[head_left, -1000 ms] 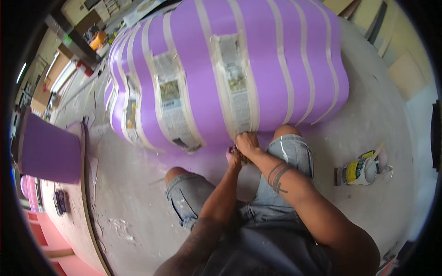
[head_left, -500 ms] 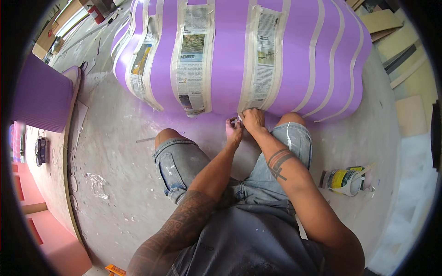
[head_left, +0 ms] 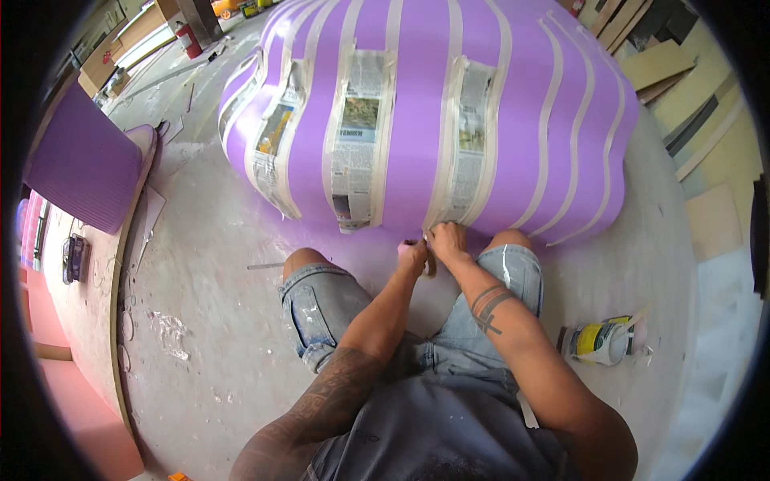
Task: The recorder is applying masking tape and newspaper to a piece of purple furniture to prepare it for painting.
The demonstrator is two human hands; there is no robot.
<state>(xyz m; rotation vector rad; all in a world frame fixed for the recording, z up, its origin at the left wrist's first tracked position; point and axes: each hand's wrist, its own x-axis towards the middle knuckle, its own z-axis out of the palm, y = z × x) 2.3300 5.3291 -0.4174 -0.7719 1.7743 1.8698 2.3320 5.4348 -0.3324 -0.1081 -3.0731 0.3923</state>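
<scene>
A big, rounded purple form (head_left: 417, 160) with lobed sides stands before me, striped with masking tape (head_left: 546, 144). Newspaper strips (head_left: 355, 152) fill the gaps between some of the tape lines. My left hand (head_left: 412, 255) is closed round what looks like a roll of masking tape (head_left: 431, 265), just below the form's lower edge. Right beside it, my right hand (head_left: 448, 239) has its fingers bent and pinched at the bottom end of a taped newspaper strip (head_left: 472, 128). The fingertips of both hands are partly hidden.
A paint-stained tub (head_left: 597, 342) lies on its side right of my knee. At left are a purple ribbed piece (head_left: 88, 160) and a board edge (head_left: 120, 297). Boards (head_left: 658, 64) lean at the right, and a fire extinguisher (head_left: 188, 40) stands far left.
The view has tilted, so the purple form appears lower. My left hand has turned, and the tape roll now shows below its fingers. My right hand stays at the strip's bottom end.
</scene>
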